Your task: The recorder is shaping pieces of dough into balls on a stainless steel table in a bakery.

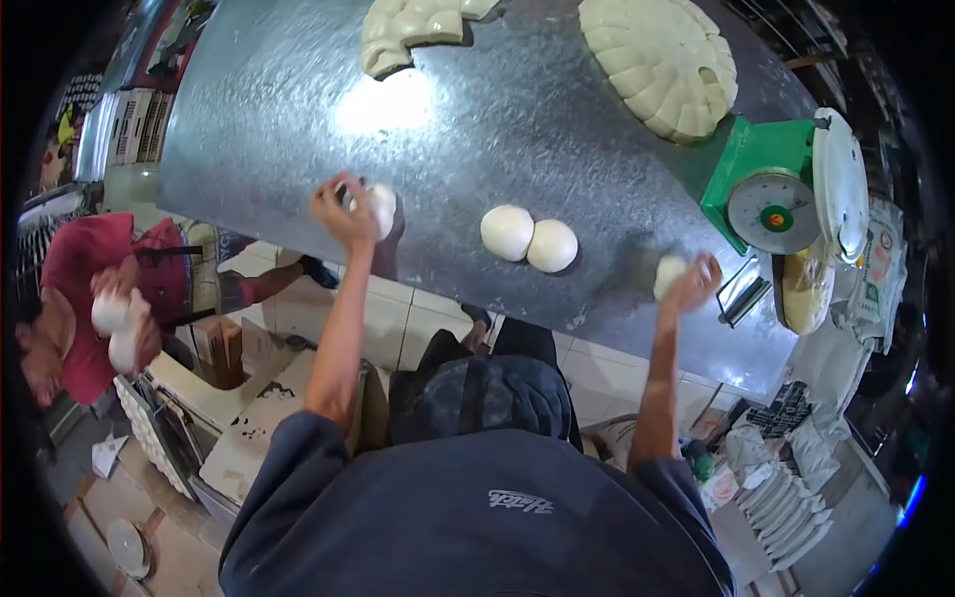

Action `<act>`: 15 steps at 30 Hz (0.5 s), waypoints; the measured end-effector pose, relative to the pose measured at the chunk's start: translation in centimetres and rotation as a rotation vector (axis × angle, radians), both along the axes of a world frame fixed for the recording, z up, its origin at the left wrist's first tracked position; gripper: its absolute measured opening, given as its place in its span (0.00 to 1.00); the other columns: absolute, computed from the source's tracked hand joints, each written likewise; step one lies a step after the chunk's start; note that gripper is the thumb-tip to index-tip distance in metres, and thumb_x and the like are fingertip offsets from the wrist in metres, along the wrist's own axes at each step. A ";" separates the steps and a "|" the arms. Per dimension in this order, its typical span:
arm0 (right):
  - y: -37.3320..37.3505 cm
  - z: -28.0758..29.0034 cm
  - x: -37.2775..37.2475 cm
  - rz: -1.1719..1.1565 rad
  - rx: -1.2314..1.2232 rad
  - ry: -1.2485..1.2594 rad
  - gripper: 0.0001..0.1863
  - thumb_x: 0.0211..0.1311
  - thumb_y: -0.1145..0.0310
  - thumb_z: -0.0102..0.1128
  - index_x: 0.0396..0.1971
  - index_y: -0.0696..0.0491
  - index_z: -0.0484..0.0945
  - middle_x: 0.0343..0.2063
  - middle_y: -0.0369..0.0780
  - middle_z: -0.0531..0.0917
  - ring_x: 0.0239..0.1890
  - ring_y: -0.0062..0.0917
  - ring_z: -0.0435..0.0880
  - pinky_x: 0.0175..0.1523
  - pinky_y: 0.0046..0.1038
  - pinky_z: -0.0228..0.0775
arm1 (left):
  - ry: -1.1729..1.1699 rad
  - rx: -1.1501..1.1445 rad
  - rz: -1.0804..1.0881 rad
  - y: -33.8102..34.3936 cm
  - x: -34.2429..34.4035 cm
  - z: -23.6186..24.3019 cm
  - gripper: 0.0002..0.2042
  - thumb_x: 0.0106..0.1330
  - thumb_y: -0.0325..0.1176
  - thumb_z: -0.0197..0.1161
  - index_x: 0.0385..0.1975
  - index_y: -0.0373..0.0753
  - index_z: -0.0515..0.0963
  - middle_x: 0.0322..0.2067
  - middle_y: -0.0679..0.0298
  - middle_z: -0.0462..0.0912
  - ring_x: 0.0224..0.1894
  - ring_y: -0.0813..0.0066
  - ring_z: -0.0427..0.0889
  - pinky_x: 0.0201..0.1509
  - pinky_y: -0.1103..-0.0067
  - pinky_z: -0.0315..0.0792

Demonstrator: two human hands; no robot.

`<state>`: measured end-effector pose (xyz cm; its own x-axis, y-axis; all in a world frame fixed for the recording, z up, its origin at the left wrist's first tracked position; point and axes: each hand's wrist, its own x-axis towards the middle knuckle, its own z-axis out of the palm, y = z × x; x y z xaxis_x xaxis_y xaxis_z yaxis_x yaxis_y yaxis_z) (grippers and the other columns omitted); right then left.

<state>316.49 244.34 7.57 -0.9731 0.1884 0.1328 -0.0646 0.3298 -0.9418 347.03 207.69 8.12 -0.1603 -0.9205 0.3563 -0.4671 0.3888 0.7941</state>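
Observation:
My left hand [340,214] is curled on a white dough ball [381,211] on the metal table [259,119]. On the right, my right hand [693,284], blurred, is closed on a smaller dough piece [667,276]. Two round dough balls [529,239] sit touching between my hands. A scored slab of dough [657,70] lies at the back right, and a cut dough piece [408,35] at the back centre. A green dial scale [736,174] stands right of them, with a metal scraper [744,298] below it.
A co-worker in a red shirt [85,254] at the left holds white dough [119,323]. A bagged yellowish item [804,294] lies at the table's right end, beside stacked sacks [875,259]. Bins and boards [249,448] stand below on the left.

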 end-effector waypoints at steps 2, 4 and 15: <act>-0.6 -1.3 1.3 0.297 0.687 0.237 0.19 0.57 0.62 0.67 0.45 0.55 0.75 0.35 0.41 0.76 0.39 0.34 0.75 0.48 0.35 0.69 | -0.126 -0.044 0.020 0.6 0.2 -0.6 0.17 0.55 0.39 0.68 0.43 0.40 0.80 0.42 0.57 0.70 0.38 0.64 0.70 0.44 0.71 0.70; 0.3 -2.6 1.4 0.130 0.598 0.344 0.19 0.57 0.62 0.67 0.45 0.54 0.74 0.37 0.41 0.76 0.43 0.34 0.75 0.51 0.33 0.68 | -0.351 -0.167 -0.063 0.1 -0.6 -0.8 0.19 0.54 0.39 0.70 0.45 0.40 0.79 0.43 0.56 0.69 0.39 0.64 0.70 0.44 0.72 0.69; -6.2 -3.8 -4.3 0.213 0.488 0.180 0.14 0.47 0.64 0.70 0.35 0.52 0.81 0.30 0.40 0.82 0.32 0.34 0.79 0.42 0.32 0.71 | -0.350 -0.337 -0.025 -5.6 -9.7 -5.1 0.17 0.46 0.35 0.75 0.36 0.41 0.81 0.28 0.60 0.79 0.31 0.60 0.77 0.38 0.70 0.74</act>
<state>312.22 238.10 3.74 -0.9367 -0.1350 0.3230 -0.3236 0.6864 -0.6513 337.33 202.12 3.05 -0.3446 -0.7574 0.5547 -0.6711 0.6119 0.4186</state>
